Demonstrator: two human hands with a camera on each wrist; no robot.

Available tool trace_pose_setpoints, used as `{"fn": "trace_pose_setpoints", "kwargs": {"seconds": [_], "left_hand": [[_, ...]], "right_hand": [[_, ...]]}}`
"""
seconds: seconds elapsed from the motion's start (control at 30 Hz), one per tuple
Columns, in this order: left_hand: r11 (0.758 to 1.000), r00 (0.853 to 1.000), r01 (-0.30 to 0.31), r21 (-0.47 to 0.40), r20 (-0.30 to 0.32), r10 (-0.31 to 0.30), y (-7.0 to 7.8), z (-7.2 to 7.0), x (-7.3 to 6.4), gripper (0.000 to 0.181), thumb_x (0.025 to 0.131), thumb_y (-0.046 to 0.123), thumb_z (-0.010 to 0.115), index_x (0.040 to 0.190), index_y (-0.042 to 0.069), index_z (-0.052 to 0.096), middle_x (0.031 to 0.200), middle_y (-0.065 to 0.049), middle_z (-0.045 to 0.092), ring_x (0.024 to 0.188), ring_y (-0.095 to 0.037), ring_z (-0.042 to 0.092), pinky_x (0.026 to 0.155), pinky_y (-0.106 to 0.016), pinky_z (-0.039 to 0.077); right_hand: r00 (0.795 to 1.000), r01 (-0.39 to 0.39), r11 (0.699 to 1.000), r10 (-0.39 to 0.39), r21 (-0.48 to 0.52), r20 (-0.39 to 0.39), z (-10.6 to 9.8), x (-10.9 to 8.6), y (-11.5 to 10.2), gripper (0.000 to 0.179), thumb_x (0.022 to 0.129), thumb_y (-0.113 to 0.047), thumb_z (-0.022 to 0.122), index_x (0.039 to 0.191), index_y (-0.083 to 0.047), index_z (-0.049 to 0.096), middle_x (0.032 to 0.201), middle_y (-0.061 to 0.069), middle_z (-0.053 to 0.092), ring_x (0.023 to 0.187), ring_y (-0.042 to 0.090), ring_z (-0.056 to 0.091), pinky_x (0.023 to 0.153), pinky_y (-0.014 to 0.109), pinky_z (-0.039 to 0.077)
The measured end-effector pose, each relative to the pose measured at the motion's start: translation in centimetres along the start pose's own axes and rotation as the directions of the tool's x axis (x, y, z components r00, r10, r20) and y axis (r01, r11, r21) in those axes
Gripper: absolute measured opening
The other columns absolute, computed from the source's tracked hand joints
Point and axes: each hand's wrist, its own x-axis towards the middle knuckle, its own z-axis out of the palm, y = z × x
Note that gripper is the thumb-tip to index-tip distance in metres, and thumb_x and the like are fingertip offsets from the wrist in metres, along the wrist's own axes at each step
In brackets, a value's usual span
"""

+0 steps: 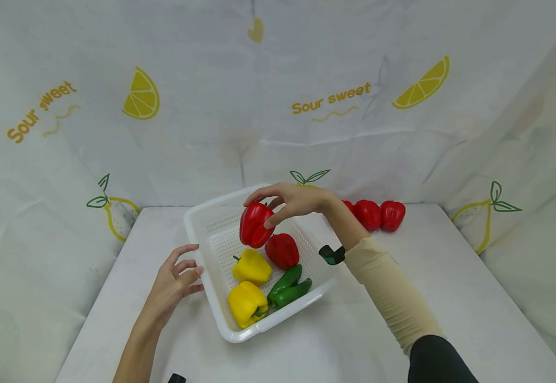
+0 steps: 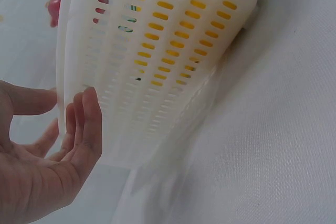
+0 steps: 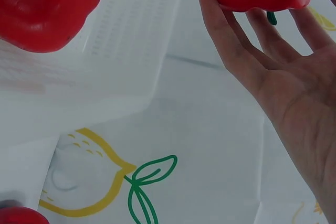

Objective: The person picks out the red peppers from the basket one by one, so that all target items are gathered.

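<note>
My right hand grips a red bell pepper above the white perforated plastic basket. Fingers and thumb curve round the pepper, its green stem pointing toward the palm. Inside the basket lie another red bell pepper, two yellow bell peppers and two long green peppers. At the basket's left side is my left hand, its loosely bent fingertips touching the outer rim. In the left wrist view, yellow shows through the slots of the basket wall.
A row of red bell peppers sits at the table's back right, partly hidden by the right forearm. The white table meets a hanging white sheet printed with lemons. A black camera mount is on the right wrist.
</note>
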Motion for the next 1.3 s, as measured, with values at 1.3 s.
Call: {"fn": "trace_pose_setpoints", "kwargs": {"seconds": [1.3], "left_hand": [[1.0, 1.0, 0.003, 0.009, -0.004, -0.003, -0.1, 0.0, 0.1, 0.06, 0.106, 0.01, 0.064, 0.16, 0.02, 0.041, 0.115, -0.004, 0.065, 0.096, -0.015, 0.073, 0.088, -0.034, 0.07]], "right_hand": [[0.968, -0.014, 0.999, 0.024, 0.042, -0.249, -3.1, -9.9, 2.4, 0.062, 0.093, -0.014, 0.081, 0.151, -0.023, 0.059, 0.145, 0.004, 0.065, 0.131, 0.034, 0.064, 0.101, 0.044, 0.066]]}}
